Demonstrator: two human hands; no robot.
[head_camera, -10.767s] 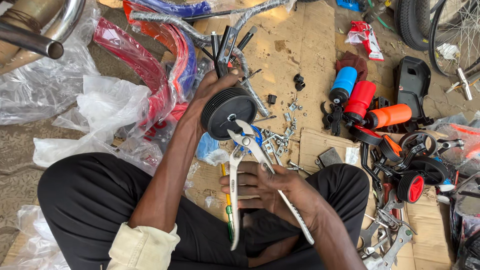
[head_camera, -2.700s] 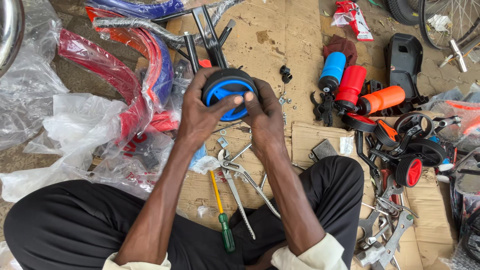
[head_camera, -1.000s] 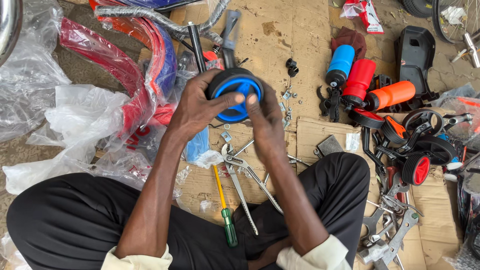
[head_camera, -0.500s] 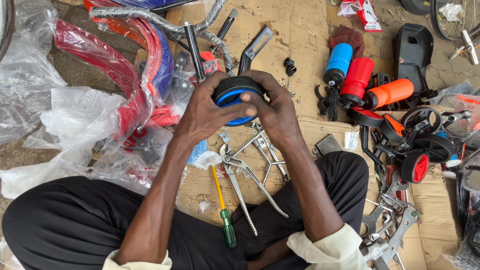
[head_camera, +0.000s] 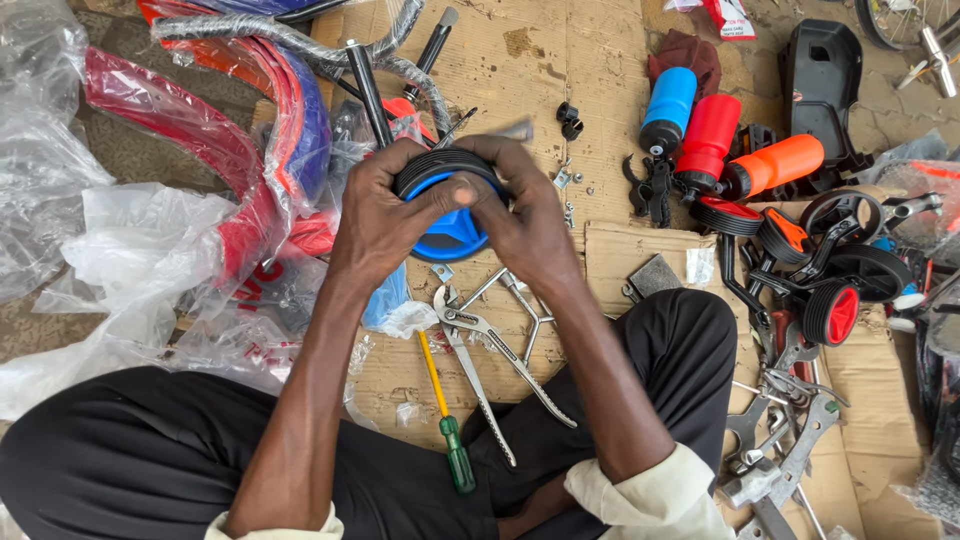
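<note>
I hold a small training wheel (head_camera: 447, 226), blue hub inside a black tyre, over the cardboard in front of me. My left hand (head_camera: 385, 215) grips its left side, thumb across the blue hub. My right hand (head_camera: 520, 215) wraps the right side, fingers over the tyre's top and thumb at the hub's centre. Something blurred sticks out past my right fingers; I cannot tell what it is. Below the wheel lie grey slip-joint pliers (head_camera: 480, 365) and a screwdriver (head_camera: 445, 425) with a yellow shaft and green handle.
Blue, red and orange bottles (head_camera: 710, 135) lie at the right with more small wheels (head_camera: 830, 300) and brackets. Plastic-wrapped red and blue mudguards (head_camera: 250, 150) and a black tube (head_camera: 368, 85) lie at the left. Spanners (head_camera: 790, 465) rest by my right knee.
The wheel has turned between my hands, showing more of the blue hub. My right hand has shifted round the tyre's right side, and the metal bracket above it is now hidden or blurred.
</note>
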